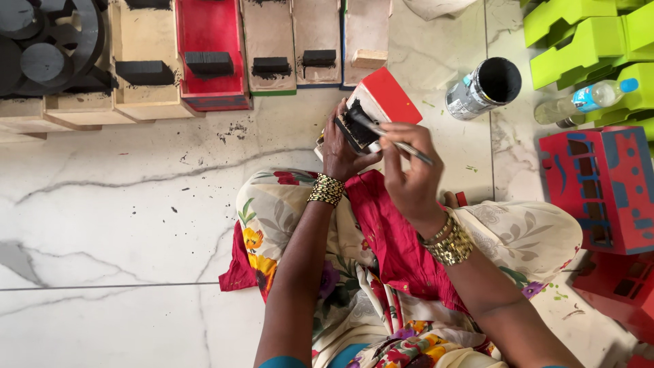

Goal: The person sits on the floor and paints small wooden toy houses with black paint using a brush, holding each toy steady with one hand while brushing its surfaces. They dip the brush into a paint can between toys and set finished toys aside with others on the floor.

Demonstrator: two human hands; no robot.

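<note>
Red paint covers one broad face of the small wooden box (378, 102), which sits above the person's lap, tilted, with its pale unpainted side and a black-painted block toward the camera. The left hand (339, 146) cups it from below and behind, fingers wrapped round the lower end in a firm clasp. The right hand (409, 170) pinches a thin brush (398, 143) between thumb and fingers, its dark tip laid against the black block.

By its look the box is light, stiff plywood or board, with flat faces and square edges; it should not bend or crush, but the black part probably carries wet paint, so the dry pale edges and the red face seem the safer places to hold. The brush is slender and rigid, easy to roll in the fingers.

Just beyond, a row of similar pieces (272, 48) lies on the white marbled floor (122, 238), each pale or red with a black block on it. An open paint tin (485, 87), cylindrical and black inside, lies tipped to the right, near a clear plastic bottle (589, 99). Lime-green shaped parts (586, 41) are stacked at the upper right, and a red box with blue patterning (603, 187) stands below them. Black specks dot the floor.
</note>
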